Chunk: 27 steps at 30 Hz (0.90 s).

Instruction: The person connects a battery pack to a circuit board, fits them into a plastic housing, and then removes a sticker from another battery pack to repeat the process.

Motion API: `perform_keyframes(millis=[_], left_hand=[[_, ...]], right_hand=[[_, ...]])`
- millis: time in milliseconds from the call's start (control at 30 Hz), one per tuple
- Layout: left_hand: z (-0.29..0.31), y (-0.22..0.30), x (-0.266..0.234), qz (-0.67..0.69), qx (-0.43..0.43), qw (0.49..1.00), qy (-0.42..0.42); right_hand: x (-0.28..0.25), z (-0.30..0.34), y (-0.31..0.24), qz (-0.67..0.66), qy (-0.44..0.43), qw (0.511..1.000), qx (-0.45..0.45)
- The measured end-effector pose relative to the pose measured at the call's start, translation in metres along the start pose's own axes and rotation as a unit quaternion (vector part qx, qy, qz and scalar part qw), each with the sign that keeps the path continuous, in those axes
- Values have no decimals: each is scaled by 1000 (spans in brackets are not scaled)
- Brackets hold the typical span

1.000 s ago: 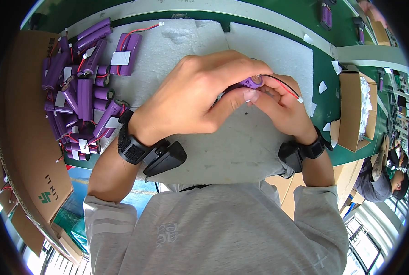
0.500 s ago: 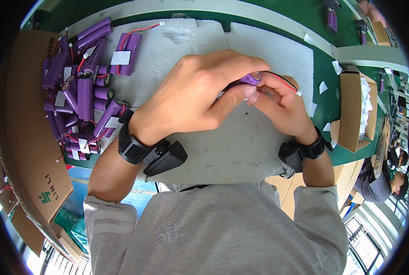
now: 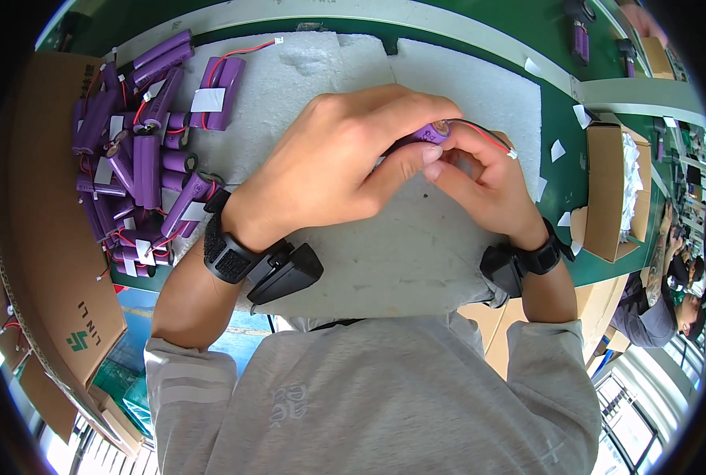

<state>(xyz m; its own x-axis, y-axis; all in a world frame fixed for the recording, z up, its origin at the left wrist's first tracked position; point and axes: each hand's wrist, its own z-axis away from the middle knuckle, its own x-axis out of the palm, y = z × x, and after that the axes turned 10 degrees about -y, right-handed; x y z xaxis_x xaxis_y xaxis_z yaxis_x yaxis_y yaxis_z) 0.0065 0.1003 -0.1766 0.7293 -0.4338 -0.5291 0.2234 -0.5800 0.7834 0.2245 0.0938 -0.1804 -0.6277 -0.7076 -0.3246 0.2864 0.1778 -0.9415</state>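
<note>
My left hand (image 3: pixel 329 162) is closed round a purple battery pack (image 3: pixel 434 133) above the pad, hiding most of it under the palm and fingers. Only the pack's round end shows, between thumb and forefinger. Curled against that end is my right hand (image 3: pixel 491 186), its forefinger behind the pack and its thumb close to my left thumb. Red and black wires (image 3: pixel 483 133) run from the pack over the right fingers to a small white connector (image 3: pixel 513 153). Another purple pack (image 3: pixel 224 83) with a white label lies on the pad's left part.
A heap of purple battery packs (image 3: pixel 147 170) with loose wires covers the left side, beside a large cardboard box (image 3: pixel 52 198). The white foam pad (image 3: pixel 479 79) lies under my hands. White paper scraps (image 3: pixel 557 150) and a small open carton (image 3: pixel 606 194) are at right. A person (image 3: pixel 646 317) sits beyond.
The pack's end, the wires and the connector have shifted slightly left and up. My right thumb has slid slightly along by the left thumb; both hands otherwise keep their place.
</note>
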Motion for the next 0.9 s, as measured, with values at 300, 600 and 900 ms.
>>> perform_keyframes(millis=[300,600,900], left_hand=[[-2,-2,0,-3,-3,1000,0],[-29,1,1,10,9,1000,-3],[-57,22,1,21,-8,1000,0]], right_hand=[[-2,0,2,2,3,1000,0],[-32,5,-9,70,30,997,-21],[-53,12,-9,22,13,999,-37]])
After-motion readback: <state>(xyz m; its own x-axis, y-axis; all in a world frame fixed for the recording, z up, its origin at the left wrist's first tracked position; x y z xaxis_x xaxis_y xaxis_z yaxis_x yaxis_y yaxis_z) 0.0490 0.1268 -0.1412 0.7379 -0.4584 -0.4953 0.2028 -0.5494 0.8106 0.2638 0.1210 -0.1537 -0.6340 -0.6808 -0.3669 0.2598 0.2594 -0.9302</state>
